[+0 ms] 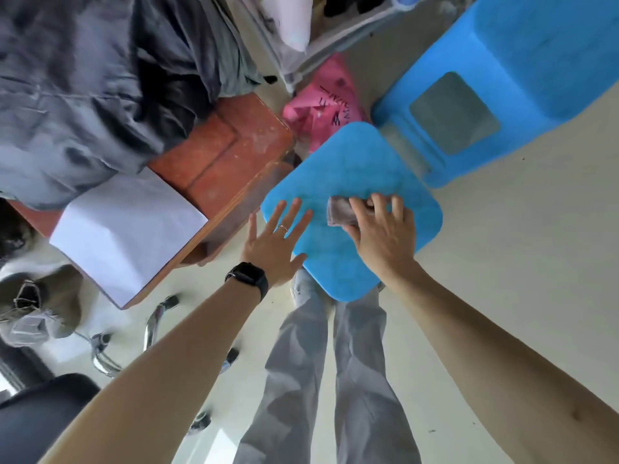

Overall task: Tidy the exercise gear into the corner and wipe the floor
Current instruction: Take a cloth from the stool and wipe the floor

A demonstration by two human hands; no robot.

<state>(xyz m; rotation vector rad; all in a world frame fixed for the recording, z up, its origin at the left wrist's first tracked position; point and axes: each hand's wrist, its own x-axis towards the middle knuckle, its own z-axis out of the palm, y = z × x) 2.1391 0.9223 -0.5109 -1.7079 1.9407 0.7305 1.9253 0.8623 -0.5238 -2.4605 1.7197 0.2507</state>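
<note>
A blue square stool seat [348,169] stands in front of my legs, in the middle of the view. My left hand [274,239] lies flat on the seat's left edge, fingers spread, holding nothing; a ring and a black watch are on that arm. My right hand [382,232] presses a small grey-brown cloth [341,212] onto the seat, fingers curled over it. A blue plastic chair [522,75] stands at the upper right, touching the stool's far corner.
A brown wooden desk [231,152] at the left carries grey clothes [83,78] and a white sheet of paper [127,229]. A pink bag [321,105] lies behind the stool. A chrome office-chair base [154,333] is at the lower left. Pale floor [519,246] stretches to the right.
</note>
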